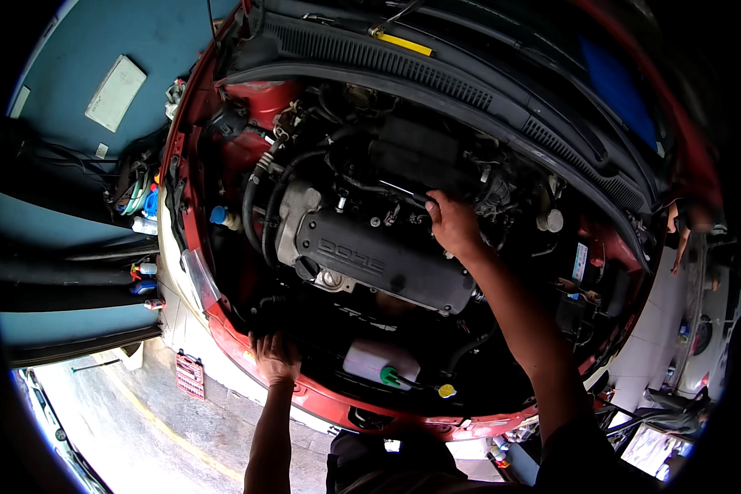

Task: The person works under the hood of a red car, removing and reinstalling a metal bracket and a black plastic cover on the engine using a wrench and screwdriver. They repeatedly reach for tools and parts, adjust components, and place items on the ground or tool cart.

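I look down into the open engine bay of a red car. My right hand reaches deep over the grey engine cover and its fingers close on a dark part just behind the cover; what exactly it grips is too dark to tell. My left hand rests on the front edge of the bay, fingers bent over the dark panel there. A black air box sits behind my right hand. Black hoses curve down the left of the engine.
A white fluid tank with a green cap and a yellow cap sit near the front edge. A blue cap shows at left. Bottles stand on shelves along a blue wall. A red sign lies on the concrete floor.
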Motion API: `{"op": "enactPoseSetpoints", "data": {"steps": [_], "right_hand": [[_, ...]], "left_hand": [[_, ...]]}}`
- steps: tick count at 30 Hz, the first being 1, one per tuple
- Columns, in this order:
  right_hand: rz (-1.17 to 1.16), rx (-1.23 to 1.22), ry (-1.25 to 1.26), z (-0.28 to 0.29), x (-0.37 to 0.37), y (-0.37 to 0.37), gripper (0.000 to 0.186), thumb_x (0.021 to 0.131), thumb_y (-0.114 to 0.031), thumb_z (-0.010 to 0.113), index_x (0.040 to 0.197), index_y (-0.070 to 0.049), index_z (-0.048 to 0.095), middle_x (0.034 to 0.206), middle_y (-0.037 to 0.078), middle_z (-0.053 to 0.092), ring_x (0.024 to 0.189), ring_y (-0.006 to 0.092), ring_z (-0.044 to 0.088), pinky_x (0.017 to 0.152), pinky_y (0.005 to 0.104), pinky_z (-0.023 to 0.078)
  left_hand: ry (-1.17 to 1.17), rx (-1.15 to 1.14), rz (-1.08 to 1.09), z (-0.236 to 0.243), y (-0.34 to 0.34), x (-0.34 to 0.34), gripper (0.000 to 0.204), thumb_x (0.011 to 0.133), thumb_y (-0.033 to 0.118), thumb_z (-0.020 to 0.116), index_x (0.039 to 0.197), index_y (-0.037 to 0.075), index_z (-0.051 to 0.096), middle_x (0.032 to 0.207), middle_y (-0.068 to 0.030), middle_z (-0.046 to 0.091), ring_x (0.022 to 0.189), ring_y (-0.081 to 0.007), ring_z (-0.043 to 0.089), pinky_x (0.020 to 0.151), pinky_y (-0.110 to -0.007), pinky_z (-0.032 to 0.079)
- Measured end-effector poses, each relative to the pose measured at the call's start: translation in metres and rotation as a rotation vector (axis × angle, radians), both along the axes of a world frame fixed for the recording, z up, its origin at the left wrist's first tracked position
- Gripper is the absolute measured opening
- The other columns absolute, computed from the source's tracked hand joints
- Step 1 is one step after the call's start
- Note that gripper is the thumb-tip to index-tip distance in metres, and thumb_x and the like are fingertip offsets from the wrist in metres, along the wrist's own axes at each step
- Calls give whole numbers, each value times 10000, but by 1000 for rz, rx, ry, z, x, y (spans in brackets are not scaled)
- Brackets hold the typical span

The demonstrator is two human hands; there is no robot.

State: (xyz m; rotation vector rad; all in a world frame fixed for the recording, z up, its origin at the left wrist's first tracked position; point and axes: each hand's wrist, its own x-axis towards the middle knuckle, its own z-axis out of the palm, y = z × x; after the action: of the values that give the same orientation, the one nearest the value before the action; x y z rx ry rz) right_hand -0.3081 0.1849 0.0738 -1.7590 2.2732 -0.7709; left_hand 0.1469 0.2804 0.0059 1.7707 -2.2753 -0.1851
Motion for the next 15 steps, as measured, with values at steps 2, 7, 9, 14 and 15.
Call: {"op": "enactPoseSetpoints", "data": {"steps": [2,7,9,14,15], "right_hand": [[49,-64,-19,-3,1,-12,197,972,-226,610,1121,-106,659,976,155,704,905,378,668,781,461,533],[-1,151,-180,-26,8,-36,219,1023,-258,540,1154,-98,615,899,190,697,854,391,672,752,473,533],[16,104,-230,-45,-1,-43,250,1035,-275,537,1183,-85,605,877,192,696,819,389,675,733,461,532],[84,317,-489,-42,-20,-42,290,1016,-257,567,1195,-37,627,885,174,705,811,311,692,732,428,532],[89,442,-565,-34,-23,-42,297,1013,-249,572,1200,-26,629,884,168,705,804,281,697,723,419,535]], "left_hand": [[7,6,0,2,1,0,331,831,246,582,1074,58,707,918,-127,689,950,-326,618,1186,-535,268],[-7,37,-11,1,3,2,332,785,209,578,1053,69,714,931,-120,689,962,-319,614,1193,-549,252],[-3,43,-11,0,2,0,316,773,199,572,1026,75,713,930,-114,686,964,-317,611,1193,-554,251],[2,63,-14,4,0,-2,284,792,191,549,1006,87,706,947,-109,682,987,-326,600,1197,-569,231],[0,68,-13,4,0,-2,287,789,190,546,1005,86,705,946,-110,681,986,-328,599,1197,-569,230]]}}
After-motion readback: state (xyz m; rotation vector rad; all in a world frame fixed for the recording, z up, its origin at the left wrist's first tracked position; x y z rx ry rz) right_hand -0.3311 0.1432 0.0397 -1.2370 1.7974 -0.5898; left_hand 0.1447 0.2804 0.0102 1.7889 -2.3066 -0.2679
